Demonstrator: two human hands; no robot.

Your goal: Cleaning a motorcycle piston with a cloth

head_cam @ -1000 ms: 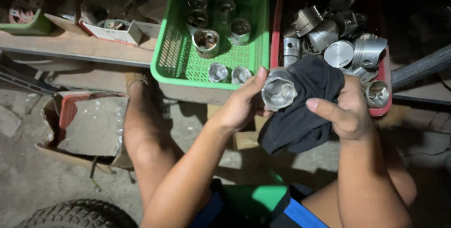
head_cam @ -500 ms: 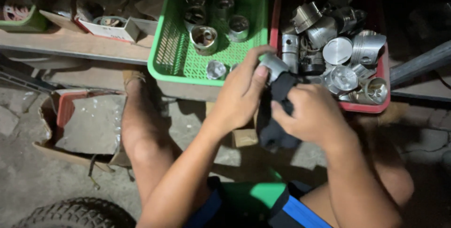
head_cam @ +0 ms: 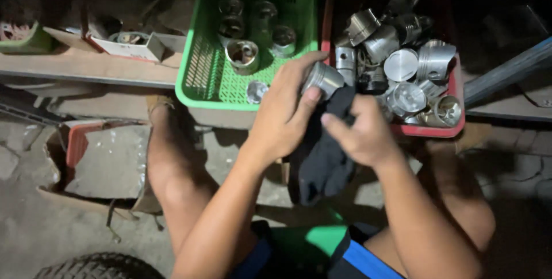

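Item 1, left of grip: green basket (head_cam: 198, 77) w/ a few metal cups, mesh floor mostly bare; rim just beside thumb.

Item 2, at grip: left hand (head_cam: 284, 112) closed round a metal cup (head_cam: 323, 77), held out in front of both bins, prob. so all sides can be reached.

Item 3: right hand (head_cam: 359, 132) pinching a dark rag (head_cam: 325, 158) against cup; rag hangs below.

Item 4, right of grip: red bin (head_cam: 443, 131) heaped w/ cups, little room.

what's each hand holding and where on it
Left hand grips a metal piston around its cylindrical side. Right hand clutches a dark cloth near its upper end, against the piston.
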